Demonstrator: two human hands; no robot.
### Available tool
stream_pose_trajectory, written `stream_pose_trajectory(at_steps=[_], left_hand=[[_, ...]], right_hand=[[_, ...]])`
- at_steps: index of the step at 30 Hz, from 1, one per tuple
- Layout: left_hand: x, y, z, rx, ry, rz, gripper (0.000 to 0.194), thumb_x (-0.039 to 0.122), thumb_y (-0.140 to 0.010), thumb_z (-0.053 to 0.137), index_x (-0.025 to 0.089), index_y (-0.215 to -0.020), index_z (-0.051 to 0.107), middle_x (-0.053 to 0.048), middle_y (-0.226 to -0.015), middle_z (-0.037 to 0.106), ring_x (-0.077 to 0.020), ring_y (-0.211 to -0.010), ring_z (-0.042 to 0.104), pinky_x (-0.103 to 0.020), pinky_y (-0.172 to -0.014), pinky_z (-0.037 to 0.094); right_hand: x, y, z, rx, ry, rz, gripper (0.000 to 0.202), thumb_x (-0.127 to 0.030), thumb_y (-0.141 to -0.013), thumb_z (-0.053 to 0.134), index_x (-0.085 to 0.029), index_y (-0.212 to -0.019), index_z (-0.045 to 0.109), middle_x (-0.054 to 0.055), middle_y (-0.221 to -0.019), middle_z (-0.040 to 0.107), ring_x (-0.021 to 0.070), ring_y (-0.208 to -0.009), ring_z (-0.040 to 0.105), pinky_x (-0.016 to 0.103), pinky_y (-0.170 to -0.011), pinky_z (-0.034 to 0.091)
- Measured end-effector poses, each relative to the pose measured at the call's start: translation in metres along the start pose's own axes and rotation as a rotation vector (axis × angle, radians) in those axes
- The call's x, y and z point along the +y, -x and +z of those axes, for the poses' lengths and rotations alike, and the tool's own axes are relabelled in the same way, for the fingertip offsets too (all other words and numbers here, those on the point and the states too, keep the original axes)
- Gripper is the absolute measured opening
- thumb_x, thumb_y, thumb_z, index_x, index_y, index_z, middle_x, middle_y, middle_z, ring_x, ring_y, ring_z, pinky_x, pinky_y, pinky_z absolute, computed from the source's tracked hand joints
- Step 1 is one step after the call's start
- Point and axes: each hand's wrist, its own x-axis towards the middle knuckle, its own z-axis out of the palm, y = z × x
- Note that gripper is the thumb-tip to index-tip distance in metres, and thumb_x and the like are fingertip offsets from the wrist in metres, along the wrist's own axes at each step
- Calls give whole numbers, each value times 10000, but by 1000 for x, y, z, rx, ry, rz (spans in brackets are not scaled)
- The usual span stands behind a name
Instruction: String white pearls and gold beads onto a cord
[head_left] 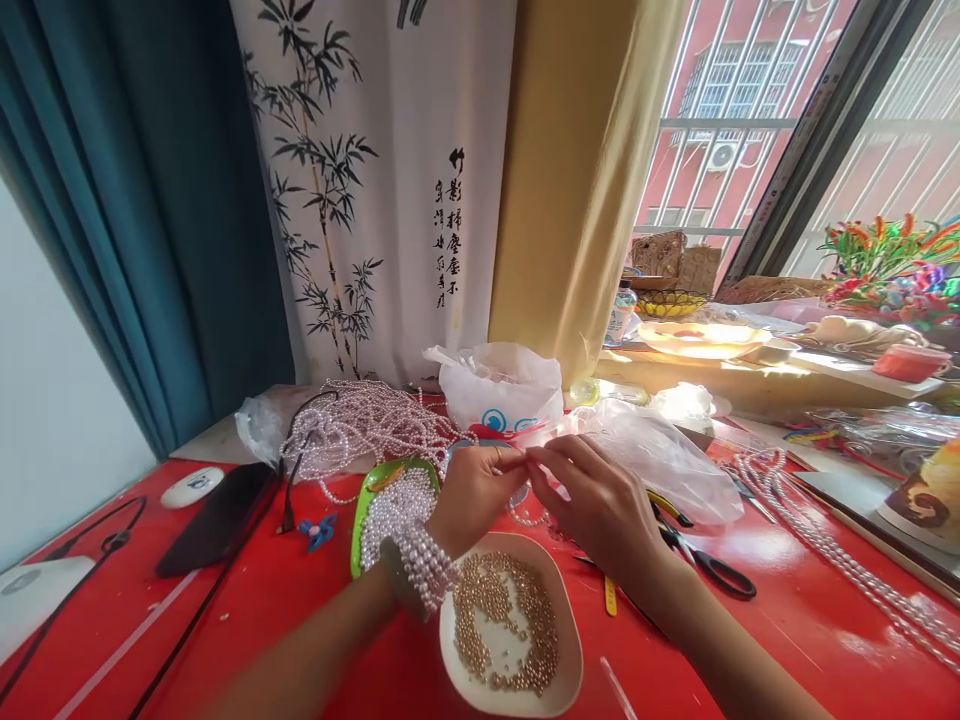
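My left hand (474,497) and my right hand (596,500) meet at the fingertips above the red table. Both are closed in a pinch; what lies between the fingertips is too small to make out. Around my left wrist sits a thick cuff of pearl-like bead strands (427,565). Just below the hands is a white dish (574,650) with many small gold beads (544,650) in it. A green tray (355,540) full of pale pink pearl beads (394,510) stands beside my left forearm. A short loop of beads (529,517) shows under the fingers.
Bead strands (367,425) lie heaped behind the tray; more strands (832,550) run along the right. Black scissors (720,575) and yellow-handled pliers (670,508) lie near my right forearm. Plastic bags (499,385) stand at the back. A black phone (217,520) and cables are on the left.
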Motion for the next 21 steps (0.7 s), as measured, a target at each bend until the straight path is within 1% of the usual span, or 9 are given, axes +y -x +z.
stream_pose_trajectory(at_steps=[4, 7, 10, 12, 14, 16, 18, 20, 21], left_hand=[[0, 1, -1, -9, -94, 13, 255, 322, -725, 509, 145, -710, 692, -1, -545, 610, -118, -546, 522, -214, -515, 405], [-3, -4, -4, -10, -48, -13, 218, 301, -696, 548, 156, -772, 692, -20, -652, 659, -143, -649, 574, -233, -615, 446], [-5, -9, -7, 0, 8, -34, 209, 272, -674, 569, 158, -802, 689, -47, -779, 682, -176, -766, 600, -263, -708, 460], [-4, -10, -8, -8, 13, -37, 202, 259, -675, 566, 161, -802, 688, -51, -804, 682, -184, -784, 604, -277, -724, 463], [-2, -11, -9, -11, 14, -62, 183, 242, -666, 572, 164, -782, 689, -47, -784, 684, -183, -759, 609, -284, -715, 468], [1, -12, -10, 3, 18, -85, 166, 232, -655, 581, 159, -757, 690, -48, -753, 685, -179, -725, 611, -286, -699, 473], [0, -16, -15, 24, 27, -83, 164, 234, -649, 588, 148, -746, 689, -59, -748, 684, -178, -713, 612, -284, -688, 476], [-5, -23, -24, 53, 48, -74, 175, 245, -645, 594, 133, -745, 685, -74, -761, 682, -178, -710, 614, -277, -675, 478], [-9, -27, -29, 68, 53, -74, 181, 252, -642, 598, 129, -746, 682, -79, -763, 681, -177, -707, 615, -274, -667, 478]], right_hand=[[5, -4, 3, -20, -75, 49, 176, -144, -781, 445, -164, -765, 618, 49, -713, 594, 131, -660, 544, 244, -597, 437], [7, -10, 5, -57, -209, 174, 148, -153, -762, 464, -168, -719, 606, 33, -705, 592, 110, -596, 534, 227, -553, 427], [6, -16, 5, -106, -319, 216, 149, -172, -757, 458, -176, -726, 604, 25, -717, 590, 104, -583, 524, 230, -546, 421], [8, -18, 7, -113, -387, 271, 144, -183, -741, 461, -178, -699, 598, 22, -697, 582, 112, -590, 520, 243, -552, 423], [14, -20, 10, -117, -533, 428, 130, -193, -716, 472, -176, -656, 585, 7, -632, 566, 108, -550, 507, 242, -526, 427], [29, -24, 15, -107, -757, 650, 121, -219, -697, 488, -168, -640, 582, -8, -562, 542, 95, -485, 488, 232, -480, 430], [50, -30, 20, -16, -971, 856, 127, -264, -674, 524, -157, -649, 588, -7, -541, 526, 90, -460, 486, 222, -443, 434], [73, -42, 25, 87, -1077, 980, 94, -249, -610, 580, -156, -616, 576, -4, -520, 519, 86, -435, 484, 214, -410, 440], [84, -50, 28, 112, -1074, 981, 86, -241, -598, 587, -157, -611, 574, 5, -525, 527, 92, -447, 502, 217, -420, 456]])
